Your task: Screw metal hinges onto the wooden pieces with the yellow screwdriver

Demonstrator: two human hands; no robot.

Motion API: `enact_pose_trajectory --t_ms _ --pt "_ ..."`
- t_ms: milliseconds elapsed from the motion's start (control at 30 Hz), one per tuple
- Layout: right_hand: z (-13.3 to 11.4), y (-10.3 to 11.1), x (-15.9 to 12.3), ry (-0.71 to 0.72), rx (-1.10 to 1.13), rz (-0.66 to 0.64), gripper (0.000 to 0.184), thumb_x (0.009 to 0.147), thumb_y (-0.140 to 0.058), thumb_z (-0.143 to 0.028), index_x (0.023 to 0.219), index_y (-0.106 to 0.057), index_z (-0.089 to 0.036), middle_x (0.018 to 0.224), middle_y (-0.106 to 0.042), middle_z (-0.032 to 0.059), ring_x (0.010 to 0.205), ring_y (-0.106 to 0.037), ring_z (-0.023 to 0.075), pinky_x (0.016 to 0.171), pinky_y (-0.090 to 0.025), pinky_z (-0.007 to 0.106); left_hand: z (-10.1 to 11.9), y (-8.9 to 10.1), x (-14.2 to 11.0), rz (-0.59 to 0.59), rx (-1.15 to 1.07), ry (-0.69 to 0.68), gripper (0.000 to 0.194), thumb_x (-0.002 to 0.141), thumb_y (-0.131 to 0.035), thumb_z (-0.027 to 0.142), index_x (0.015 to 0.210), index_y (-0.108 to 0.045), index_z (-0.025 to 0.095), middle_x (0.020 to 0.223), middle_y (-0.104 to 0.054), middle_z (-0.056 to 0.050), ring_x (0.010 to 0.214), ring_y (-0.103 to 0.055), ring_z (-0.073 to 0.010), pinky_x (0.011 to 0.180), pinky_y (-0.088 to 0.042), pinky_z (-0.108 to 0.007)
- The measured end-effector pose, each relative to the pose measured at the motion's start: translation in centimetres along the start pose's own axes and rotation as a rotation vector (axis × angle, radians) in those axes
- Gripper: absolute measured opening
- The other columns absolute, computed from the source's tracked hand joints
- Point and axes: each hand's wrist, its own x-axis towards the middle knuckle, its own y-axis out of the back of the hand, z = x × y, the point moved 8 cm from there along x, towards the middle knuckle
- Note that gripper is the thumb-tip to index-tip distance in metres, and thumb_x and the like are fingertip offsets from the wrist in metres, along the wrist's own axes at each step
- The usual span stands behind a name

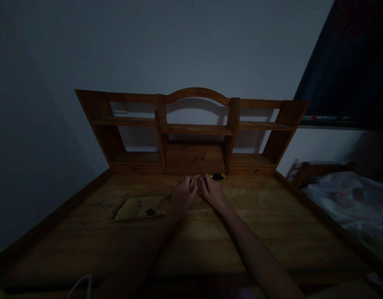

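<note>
My left hand is closed around a small tan piece, flat and perhaps wooden, above the middle of the desk. Close beside it, my right hand has its fingers bent in a pinch at the same spot, where something small and shiny shows. What the right fingertips grip is too dark to make out. A thin dark wire curves up from the held piece. Just beyond the right hand lies a tool with a yellow and black handle. Under the hands rests a pale wooden board with a dark spot.
The wooden desk has a low shelf unit along its back. Several thin metal pieces lie left of the board. A white cable loops at the near left edge. Plastic-covered things stand beyond the right edge.
</note>
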Motion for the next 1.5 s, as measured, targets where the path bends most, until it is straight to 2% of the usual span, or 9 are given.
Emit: enact_pose_trajectory --t_ms 200,333,433,567,700,833,1000,1333,1500 --pt "0.0 0.0 -0.2 -0.018 0.008 0.027 0.024 0.100 -0.044 -0.037 0.115 -0.049 -0.018 0.088 -0.070 0.0055 0.073 -0.066 0.0191 0.063 -0.040 0.026 0.1 0.3 0.0 0.001 0.001 0.016 0.021 0.096 -0.050 0.039 0.108 -0.055 0.022 0.095 -0.071 -0.003 0.087 -0.067 -0.0175 0.072 -0.042 -0.025" --pt "0.1 -0.1 -0.1 -0.007 0.005 0.020 0.025 0.104 -0.035 -0.037 0.101 -0.053 -0.020 0.087 -0.070 0.0063 0.077 -0.067 0.0193 0.066 -0.041 0.027 0.1 0.2 0.0 -0.036 0.011 0.046 0.021 0.096 -0.050 0.038 0.109 -0.055 0.022 0.096 -0.071 -0.004 0.087 -0.067 -0.0172 0.073 -0.043 -0.025" --pt "0.2 -0.1 0.0 0.000 0.003 0.017 0.027 0.105 -0.031 -0.033 0.096 -0.054 -0.021 0.087 -0.071 0.0067 0.077 -0.067 0.0188 0.066 -0.040 0.027 0.3 0.3 0.0 -0.022 0.010 0.028 0.020 0.097 -0.049 0.037 0.109 -0.055 0.023 0.095 -0.071 -0.003 0.085 -0.067 -0.0164 0.072 -0.042 -0.024" --pt "0.3 -0.2 -0.1 -0.009 0.005 0.027 0.020 0.101 -0.040 -0.033 0.107 -0.053 -0.019 0.089 -0.071 0.0071 0.074 -0.067 0.0188 0.063 -0.040 0.026 0.3 0.5 0.0 -0.013 0.033 0.033 0.021 0.096 -0.050 0.037 0.110 -0.056 0.022 0.094 -0.072 -0.003 0.083 -0.067 -0.0172 0.068 -0.041 -0.025" --pt "0.2 -0.2 -0.2 -0.015 0.014 0.034 0.023 0.099 -0.045 -0.034 0.115 -0.050 -0.018 0.090 -0.071 0.0061 0.074 -0.067 0.0190 0.064 -0.041 0.026 0.3 0.5 0.0 -0.011 0.039 0.027 0.021 0.096 -0.050 0.038 0.109 -0.056 0.022 0.095 -0.072 -0.003 0.085 -0.067 -0.0177 0.069 -0.041 -0.025" --pt "0.0 0.1 -0.2 -0.001 0.021 0.025 0.021 0.102 -0.039 -0.035 0.108 -0.053 -0.020 0.092 -0.071 0.0057 0.079 -0.067 0.0186 0.069 -0.042 0.026 0.2 0.2 0.0 -0.006 0.039 0.013 0.020 0.096 -0.049 0.038 0.108 -0.055 0.022 0.097 -0.072 -0.004 0.087 -0.067 -0.0178 0.072 -0.042 -0.025" --pt "0.0 0.2 -0.1 0.006 0.018 0.026 0.029 0.105 -0.030 -0.033 0.096 -0.055 -0.020 0.087 -0.069 0.0060 0.077 -0.066 0.0180 0.068 -0.040 0.027 0.1 0.1 -0.1 0.000 0.034 0.010 0.021 0.097 -0.047 0.039 0.110 -0.054 0.024 0.098 -0.071 -0.003 0.087 -0.067 -0.0173 0.072 -0.042 -0.025" --pt "0.1 0.8 0.0 -0.010 0.044 0.034 0.023 0.104 -0.035 -0.034 0.106 -0.054 -0.020 0.094 -0.071 0.0067 0.083 -0.068 0.0188 0.072 -0.044 0.027 0.5 0.5 -0.1 -0.021 0.050 0.010 0.020 0.097 -0.048 0.038 0.108 -0.055 0.023 0.095 -0.070 -0.003 0.084 -0.066 -0.0168 0.071 -0.042 -0.025" --pt "0.1 0.2 0.0 0.003 0.034 0.015 0.029 0.105 -0.031 -0.033 0.098 -0.056 -0.020 0.089 -0.070 0.0065 0.081 -0.067 0.0185 0.072 -0.043 0.027 0.4 0.6 -0.1 -0.022 0.035 0.023 0.019 0.097 -0.048 0.038 0.107 -0.055 0.023 0.095 -0.070 -0.003 0.084 -0.066 -0.0164 0.072 -0.042 -0.024"
